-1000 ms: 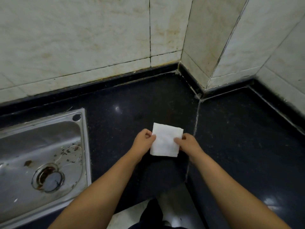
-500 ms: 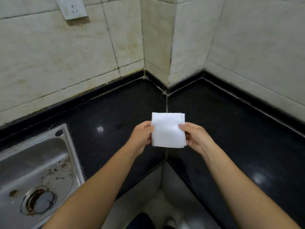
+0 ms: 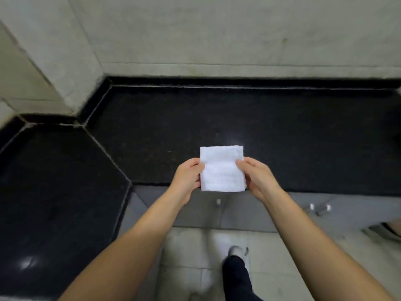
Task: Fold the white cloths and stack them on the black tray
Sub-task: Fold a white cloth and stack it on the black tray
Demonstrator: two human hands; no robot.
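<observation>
A folded white cloth (image 3: 221, 170), a small neat square, hangs in the air above the front edge of the black counter (image 3: 282, 137). My left hand (image 3: 187, 178) pinches its left edge and my right hand (image 3: 257, 178) pinches its right edge, thumbs on top. No black tray is in view.
The black stone counter wraps around a corner, with a second stretch (image 3: 54, 192) at the left. Tiled walls (image 3: 217, 35) rise behind it. Below the counter edge are grey cabinet fronts with metal knobs (image 3: 218, 202), and a light tiled floor (image 3: 195, 246) with my shoe.
The view has swung right: the steel sink has left the frame and the counter's right stretch now fills it. Both hands keep holding the folded cloth, carried along to the right.
</observation>
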